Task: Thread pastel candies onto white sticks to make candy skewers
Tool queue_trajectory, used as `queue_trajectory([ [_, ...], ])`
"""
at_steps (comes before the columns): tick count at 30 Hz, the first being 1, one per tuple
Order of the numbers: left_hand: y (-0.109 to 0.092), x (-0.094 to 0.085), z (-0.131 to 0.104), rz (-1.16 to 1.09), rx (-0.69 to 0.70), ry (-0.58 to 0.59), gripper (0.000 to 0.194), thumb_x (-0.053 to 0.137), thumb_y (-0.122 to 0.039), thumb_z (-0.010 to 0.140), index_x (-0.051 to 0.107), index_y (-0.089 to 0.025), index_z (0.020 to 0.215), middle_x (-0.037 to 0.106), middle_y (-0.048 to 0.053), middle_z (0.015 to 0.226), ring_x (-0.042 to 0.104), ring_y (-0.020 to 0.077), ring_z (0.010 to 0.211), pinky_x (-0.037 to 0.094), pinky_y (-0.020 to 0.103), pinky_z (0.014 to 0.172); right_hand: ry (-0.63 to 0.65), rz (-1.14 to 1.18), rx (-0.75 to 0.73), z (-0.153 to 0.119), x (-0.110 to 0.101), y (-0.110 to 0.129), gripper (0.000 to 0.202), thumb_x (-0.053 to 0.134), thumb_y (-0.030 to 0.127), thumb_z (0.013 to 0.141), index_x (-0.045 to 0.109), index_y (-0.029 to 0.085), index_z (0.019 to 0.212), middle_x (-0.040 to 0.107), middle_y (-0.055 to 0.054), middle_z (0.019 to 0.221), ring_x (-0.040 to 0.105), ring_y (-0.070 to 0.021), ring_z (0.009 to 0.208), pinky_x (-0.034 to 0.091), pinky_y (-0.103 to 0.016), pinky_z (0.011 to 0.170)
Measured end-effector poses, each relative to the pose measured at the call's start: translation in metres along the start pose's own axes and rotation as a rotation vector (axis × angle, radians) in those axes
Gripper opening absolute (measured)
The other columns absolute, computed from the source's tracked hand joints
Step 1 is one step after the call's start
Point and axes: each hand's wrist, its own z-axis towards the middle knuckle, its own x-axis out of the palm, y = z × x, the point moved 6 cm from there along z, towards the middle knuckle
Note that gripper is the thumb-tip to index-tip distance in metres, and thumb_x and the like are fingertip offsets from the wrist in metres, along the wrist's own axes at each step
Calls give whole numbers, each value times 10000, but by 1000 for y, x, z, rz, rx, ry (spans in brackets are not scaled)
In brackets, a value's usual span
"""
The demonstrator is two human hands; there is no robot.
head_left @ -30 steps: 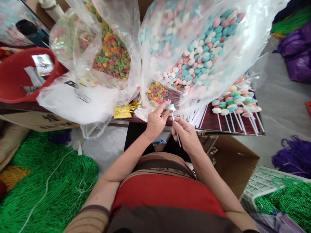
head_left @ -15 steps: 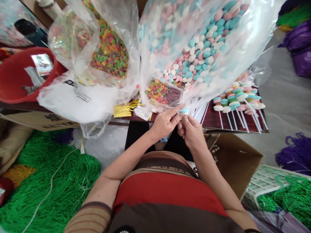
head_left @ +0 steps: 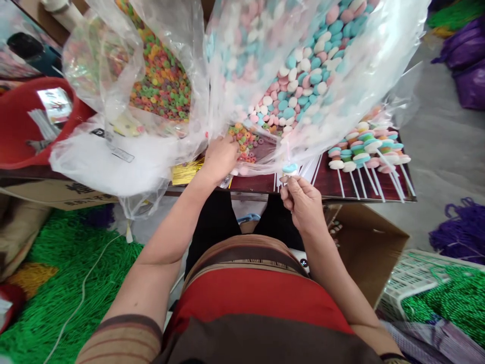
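Observation:
Between the thumb and fingers of my right hand point(head_left: 303, 199) is a candy stick, with a blue round candy point(head_left: 290, 168) over a paler one at its top. Most of the stick is hidden by my fingers. My left hand point(head_left: 221, 159) is at the left edge of a small heap of coloured ring candies point(head_left: 246, 139); its fingertips point down into them and are mostly hidden. Behind stands a clear plastic bag point(head_left: 364, 76) full of pink, white and blue round candies point(head_left: 290, 103). White sticks point(head_left: 311, 169) lie on the dark red table point(head_left: 261, 183) beside my right hand.
Finished candy skewers point(head_left: 366, 149) are piled on the right. Yellow twist ties point(head_left: 184, 174) lie left of my left hand, near a bag of ring candies point(head_left: 162, 86) and a red basin point(head_left: 15, 126). Below right are a cardboard box point(head_left: 375, 242) and a white crate point(head_left: 409, 283).
My left hand has left the candy stick and moved left to the ring candies. My right hand stays nearly in place, still holding the stick, and its blue candy is now in plain view.

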Motion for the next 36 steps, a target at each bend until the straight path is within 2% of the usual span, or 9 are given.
queue_trajectory([
  [7, -3, 0, 2, -120, 43, -77, 299, 509, -157, 984, 717, -176, 1197, 716, 136, 1214, 666, 302, 1173, 498, 419, 1037, 20, -29, -17, -1, 2, -5, 417, 782, 606, 826, 700, 200, 870, 551, 56, 575, 357, -50, 433, 216, -212, 412],
  [10, -2, 3, 5, -103, 53, -46, 257, 520, -147, 978, 727, -161, 1129, 719, 147, 1192, 670, 305, 1164, 504, 406, 1027, 38, -49, -6, -4, 5, -6, 400, 764, 591, 852, 701, 197, 885, 550, 59, 580, 363, -49, 435, 221, -215, 418],
  [16, 9, 2, -1, -23, 0, 25, 302, 501, -136, 950, 733, -120, 1141, 736, 187, 1178, 698, 321, 1102, 526, 411, 968, 47, -55, -2, -6, 5, -8, 386, 757, 574, 860, 703, 193, 886, 553, 59, 581, 374, -53, 439, 213, -227, 425],
  [22, 4, -1, -5, -41, -9, 25, 400, 451, -70, 900, 715, -100, 1199, 735, 195, 1190, 699, 330, 1126, 526, 425, 967, 61, -61, -6, -7, 8, -10, 419, 759, 603, 855, 711, 189, 895, 563, 53, 583, 389, -54, 444, 217, -228, 428],
  [27, -2, 1, -4, -7, 80, 53, 361, 493, -149, 935, 715, -68, 1208, 709, 216, 1248, 677, 347, 1192, 510, 443, 1029, 70, -72, -7, -7, 10, -11, 419, 753, 606, 859, 715, 191, 902, 561, 54, 581, 386, -57, 442, 219, -230, 426],
  [30, -2, 3, -2, -5, 106, 103, 333, 507, -118, 907, 737, -79, 1146, 727, 213, 1192, 686, 345, 1167, 512, 444, 1012, 74, -76, -8, -7, 10, -12, 411, 747, 601, 866, 715, 193, 905, 561, 55, 583, 387, -58, 442, 225, -229, 425],
  [33, 3, 0, 2, -109, 54, 76, 300, 559, -113, 873, 747, -111, 1107, 752, 181, 1146, 700, 324, 1124, 518, 414, 977, 70, -79, -13, -7, 10, -13, 409, 744, 601, 867, 715, 195, 909, 558, 56, 584, 390, -60, 443, 231, -227, 423],
  [36, 11, -5, 7, -405, -48, -29, 267, 626, -131, 846, 743, -149, 1085, 770, 103, 1056, 714, 258, 1025, 526, 356, 938, 66, -90, -14, -6, 10, -10, 417, 735, 610, 867, 710, 197, 915, 559, 56, 585, 393, -62, 443, 237, -225, 418],
])
